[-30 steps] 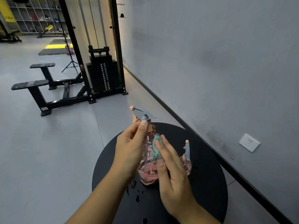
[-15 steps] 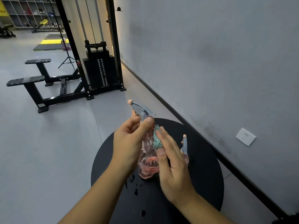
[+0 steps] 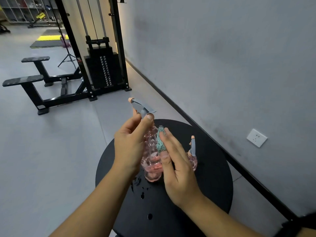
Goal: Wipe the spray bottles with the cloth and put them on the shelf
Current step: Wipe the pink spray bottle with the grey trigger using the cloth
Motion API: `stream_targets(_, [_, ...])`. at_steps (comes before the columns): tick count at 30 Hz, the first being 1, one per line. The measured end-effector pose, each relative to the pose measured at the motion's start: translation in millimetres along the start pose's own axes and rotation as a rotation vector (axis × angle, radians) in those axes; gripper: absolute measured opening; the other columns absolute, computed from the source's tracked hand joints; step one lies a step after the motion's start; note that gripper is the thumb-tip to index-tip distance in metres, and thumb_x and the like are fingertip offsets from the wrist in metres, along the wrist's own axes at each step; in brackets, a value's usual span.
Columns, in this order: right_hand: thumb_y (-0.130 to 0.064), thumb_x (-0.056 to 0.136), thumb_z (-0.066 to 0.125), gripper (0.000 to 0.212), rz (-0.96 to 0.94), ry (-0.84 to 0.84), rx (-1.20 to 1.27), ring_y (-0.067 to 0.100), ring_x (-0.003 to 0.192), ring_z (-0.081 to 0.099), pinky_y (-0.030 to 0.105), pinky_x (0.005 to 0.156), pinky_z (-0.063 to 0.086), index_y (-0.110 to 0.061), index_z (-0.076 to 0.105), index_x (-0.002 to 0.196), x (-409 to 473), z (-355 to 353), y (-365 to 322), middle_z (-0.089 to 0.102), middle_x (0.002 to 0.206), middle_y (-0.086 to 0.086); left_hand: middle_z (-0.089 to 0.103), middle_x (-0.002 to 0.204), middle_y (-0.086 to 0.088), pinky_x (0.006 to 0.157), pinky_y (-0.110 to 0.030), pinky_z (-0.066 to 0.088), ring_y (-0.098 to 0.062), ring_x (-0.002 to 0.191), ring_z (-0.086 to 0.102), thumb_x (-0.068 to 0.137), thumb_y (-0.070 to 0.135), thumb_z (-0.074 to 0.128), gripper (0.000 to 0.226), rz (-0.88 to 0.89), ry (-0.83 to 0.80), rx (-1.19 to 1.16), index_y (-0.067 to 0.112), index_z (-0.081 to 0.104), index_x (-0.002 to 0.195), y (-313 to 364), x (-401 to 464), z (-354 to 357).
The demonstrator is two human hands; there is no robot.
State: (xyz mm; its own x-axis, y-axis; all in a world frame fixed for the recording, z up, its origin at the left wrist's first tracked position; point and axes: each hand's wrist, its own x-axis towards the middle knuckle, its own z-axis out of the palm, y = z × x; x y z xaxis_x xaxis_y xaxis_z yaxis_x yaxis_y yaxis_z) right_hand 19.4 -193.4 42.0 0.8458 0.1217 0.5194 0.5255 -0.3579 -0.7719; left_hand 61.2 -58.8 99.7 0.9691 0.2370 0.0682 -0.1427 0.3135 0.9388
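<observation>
My left hand (image 3: 131,144) grips a clear pink spray bottle (image 3: 152,159) by its neck, just under the grey trigger head, and holds it tilted above the round black table (image 3: 213,185). My right hand (image 3: 177,168) presses a small teal cloth (image 3: 160,141) against the bottle's side, thumb and fingers pinching the cloth. A second pink spray bottle (image 3: 192,156) with a grey head stands on the table behind my right hand, partly hidden by it.
Water drops (image 3: 139,187) lie on the black table below the held bottle. A grey wall with a white socket (image 3: 256,138) runs along the right. A black cable weight machine (image 3: 102,65) and benches (image 3: 34,82) stand on the grey floor ahead left.
The cloth under my right hand has slid a little up the bottle's side. My left hand keeps the same grip and the bottle stays tilted.
</observation>
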Motion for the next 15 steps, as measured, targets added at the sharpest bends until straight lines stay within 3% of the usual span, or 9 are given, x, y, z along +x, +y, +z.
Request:
stream_targets(3, [-0.014,0.112,0.043,0.05,0.016,0.0,-0.007,0.007,0.157,0.027,0.035,0.127,0.03,-0.03,0.04,0.159,-0.1,2.4,0.4,0.031,0.169,-0.013,0.081,0.094,-0.004,0.083,-0.033,0.063,-0.017,0.087,0.074,0.098,0.023,0.077,0.012,0.007,0.011,0.031,0.017,0.085,0.105,0.1,-2.3,0.6])
stream_targets(8, [-0.007,0.11,0.045,0.05,-0.006,0.028,0.007,0.007,0.156,0.029,0.022,0.123,0.029,-0.024,0.042,0.158,8.4,-0.8,-5.6,0.034,0.168,-0.007,0.083,0.104,-0.006,0.085,-0.034,0.065,-0.018,0.094,0.078,0.102,0.028,0.071,0.023,-0.017,-0.041,0.068,0.014,0.082,0.116,-2.5,-10.8,6.9])
stream_targets(15, [-0.023,0.113,0.039,0.047,0.015,-0.009,-0.01,0.008,0.158,0.025,0.033,0.126,0.03,-0.032,0.038,0.16,-8.1,0.8,3.7,0.029,0.169,-0.016,0.083,0.108,0.0,0.091,-0.041,0.063,-0.015,0.096,0.077,0.103,0.043,0.068,0.028,-0.027,0.066,0.082,0.018,0.08,0.107,0.1,-1.4,2.9])
